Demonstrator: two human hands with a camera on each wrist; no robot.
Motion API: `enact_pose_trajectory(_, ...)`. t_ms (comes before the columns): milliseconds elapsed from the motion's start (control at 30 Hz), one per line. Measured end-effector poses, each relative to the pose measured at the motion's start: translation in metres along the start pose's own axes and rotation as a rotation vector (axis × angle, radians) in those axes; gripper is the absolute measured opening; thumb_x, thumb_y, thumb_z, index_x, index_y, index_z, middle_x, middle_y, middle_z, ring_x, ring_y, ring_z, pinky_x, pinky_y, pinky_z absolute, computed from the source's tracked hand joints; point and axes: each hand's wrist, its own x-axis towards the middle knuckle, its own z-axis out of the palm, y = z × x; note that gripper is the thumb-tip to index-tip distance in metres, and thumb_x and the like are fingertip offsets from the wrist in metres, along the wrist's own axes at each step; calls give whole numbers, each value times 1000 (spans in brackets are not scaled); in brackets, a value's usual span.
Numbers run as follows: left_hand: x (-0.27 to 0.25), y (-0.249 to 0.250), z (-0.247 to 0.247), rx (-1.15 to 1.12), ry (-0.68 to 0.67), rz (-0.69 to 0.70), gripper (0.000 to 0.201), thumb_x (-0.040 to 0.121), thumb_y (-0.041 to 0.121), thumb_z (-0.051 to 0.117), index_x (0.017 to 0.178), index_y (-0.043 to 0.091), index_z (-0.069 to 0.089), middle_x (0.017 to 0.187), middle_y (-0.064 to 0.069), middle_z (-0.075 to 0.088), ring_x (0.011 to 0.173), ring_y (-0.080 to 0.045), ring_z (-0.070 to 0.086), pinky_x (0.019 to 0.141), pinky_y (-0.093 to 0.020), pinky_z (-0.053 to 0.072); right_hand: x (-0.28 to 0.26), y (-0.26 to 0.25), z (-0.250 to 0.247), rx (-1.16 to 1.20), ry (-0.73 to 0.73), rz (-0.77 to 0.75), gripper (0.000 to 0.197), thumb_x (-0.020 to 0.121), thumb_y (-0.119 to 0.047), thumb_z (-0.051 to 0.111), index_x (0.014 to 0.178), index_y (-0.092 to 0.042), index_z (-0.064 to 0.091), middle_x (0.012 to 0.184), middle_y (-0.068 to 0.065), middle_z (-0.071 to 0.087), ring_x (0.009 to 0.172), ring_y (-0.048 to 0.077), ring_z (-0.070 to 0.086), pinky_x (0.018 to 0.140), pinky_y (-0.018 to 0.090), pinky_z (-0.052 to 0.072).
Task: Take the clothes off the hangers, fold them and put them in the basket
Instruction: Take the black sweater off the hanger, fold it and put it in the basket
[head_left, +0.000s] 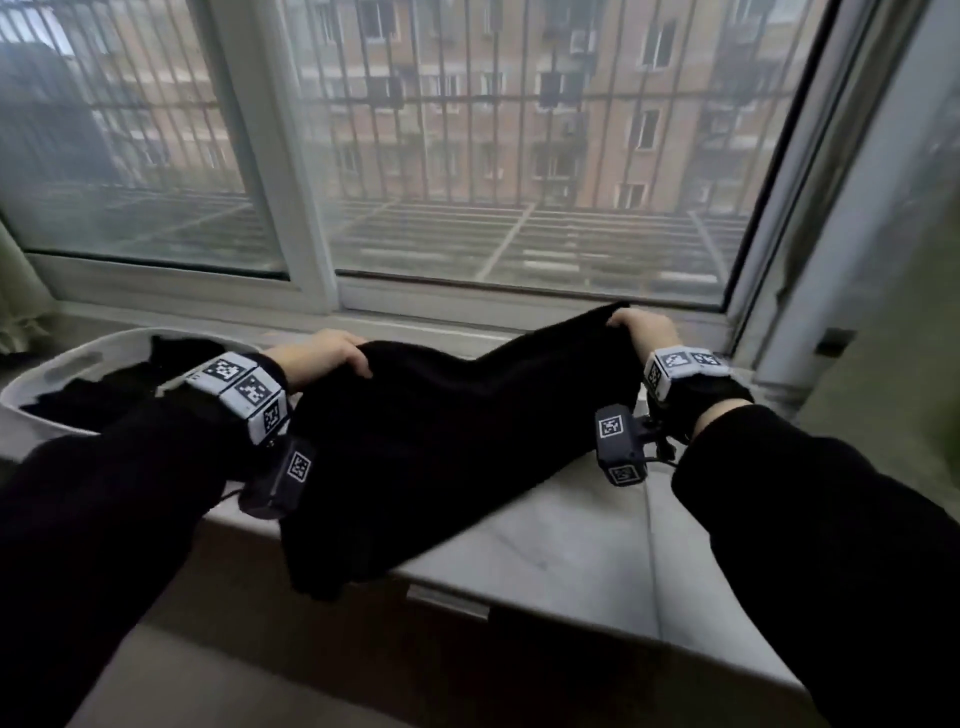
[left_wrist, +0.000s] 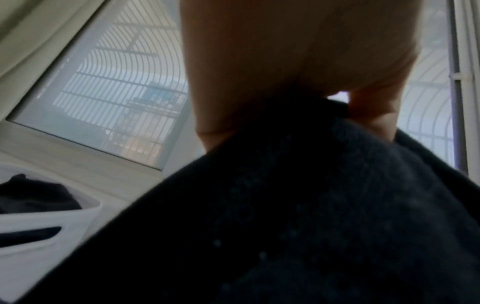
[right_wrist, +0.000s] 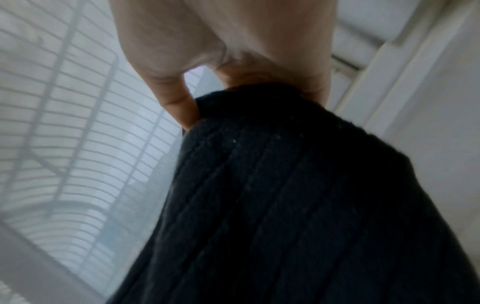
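Observation:
A black knitted garment (head_left: 441, 431) lies across the pale windowsill (head_left: 571, 545), its lower part hanging over the front edge. My left hand (head_left: 332, 353) grips its upper left edge, and the left wrist view shows the fingers curled into the dark cloth (left_wrist: 298, 205). My right hand (head_left: 641, 325) grips the upper right corner near the window frame; the thumb pinches the ribbed knit (right_wrist: 285, 185) in the right wrist view. A white basket (head_left: 67, 364) stands at the left on the sill with dark clothes (head_left: 130, 384) inside it. No hanger is in view.
A large barred window (head_left: 467, 156) runs behind the sill, its frame close to my hands. A pale curtain (head_left: 21, 291) hangs at the far left. An opened window sash (head_left: 883, 260) stands at the right. The basket rim (left_wrist: 52, 226) sits just left of the garment.

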Motion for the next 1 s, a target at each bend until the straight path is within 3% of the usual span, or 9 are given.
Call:
enact_pose_trajectory(100, 14, -11, 50, 96, -53, -49, 13, 54, 3, 59, 56, 15, 65, 40, 6, 60, 42, -11, 57, 39, -8, 41, -14, 62, -18, -73, -76, 154, 28, 94, -3, 42, 114, -6, 61, 133, 22, 53, 122, 34, 50, 96, 30, 36)
enact_pose_trajectory(167, 24, -17, 78, 150, -90, -89, 12, 62, 3, 62, 62, 15, 66, 45, 6, 63, 44, -10, 59, 44, -11, 45, -20, 99, -29, -115, -135, 219, 22, 91, -2, 43, 82, -15, 59, 129, 23, 55, 119, 32, 52, 93, 29, 37)
enact_pose_trajectory(267, 36, -16, 120, 263, -205, -116, 21, 54, 16, 63, 74, 13, 66, 70, -5, 66, 64, -17, 60, 67, -25, 49, -29, 154, -46, -281, -203, 257, 30, 89, -3, 47, 65, -20, 49, 123, 25, 58, 114, 32, 55, 75, 28, 38)
enact_pose_trajectory(333, 46, -13, 150, 316, -299, -110, 40, 53, 21, 62, 90, 10, 69, 86, -10, 67, 77, -22, 60, 83, -32, 50, -36, 188, -59, -350, -178, 332, 14, 87, -6, 52, 86, -9, 66, 120, 23, 61, 112, 32, 58, 71, 25, 35)
enact_pose_trajectory(400, 58, -16, 179, 387, -370, -88, 47, 63, 20, 69, 108, 9, 67, 97, -7, 65, 87, -20, 60, 92, -31, 47, -43, 223, -64, -391, -183, 410, 25, 84, -7, 57, 104, 2, 68, 114, 19, 66, 109, 31, 61, 74, 21, 35)
enact_pose_trajectory(567, 80, -46, 248, 568, -368, -25, 25, 84, 13, 62, 107, 3, 63, 91, -4, 59, 88, -18, 56, 80, -25, 42, -59, 265, -64, -415, -279, 485, 32, 78, -15, 59, 107, -6, 69, 105, 11, 71, 98, 24, 66, 78, 19, 42)
enact_pose_trajectory(667, 82, -60, 266, 578, -322, -7, 20, 84, 13, 61, 102, 5, 64, 88, -4, 59, 84, -16, 54, 76, -23, 40, -60, 246, -47, -420, -338, 410, 38, 88, -14, 55, 125, -13, 59, 126, 8, 62, 116, 24, 58, 92, 21, 42)
enact_pose_trajectory(833, 77, -71, 258, 384, -326, -12, 14, 82, 16, 66, 95, 16, 60, 90, -5, 62, 87, -19, 60, 85, -29, 48, -58, 192, 20, -331, -500, 261, 61, 76, -29, 70, 134, -26, 50, 138, -2, 53, 127, 19, 49, 103, 24, 38)
enact_pose_trajectory(1000, 62, -96, 228, 469, -346, -151, 59, 62, 35, 82, 114, 25, 55, 115, 0, 64, 104, -17, 62, 97, -33, 48, -66, 175, 91, -426, -532, 155, 53, 84, -39, 58, 135, -34, 45, 141, -6, 49, 133, 20, 41, 114, 45, 23)
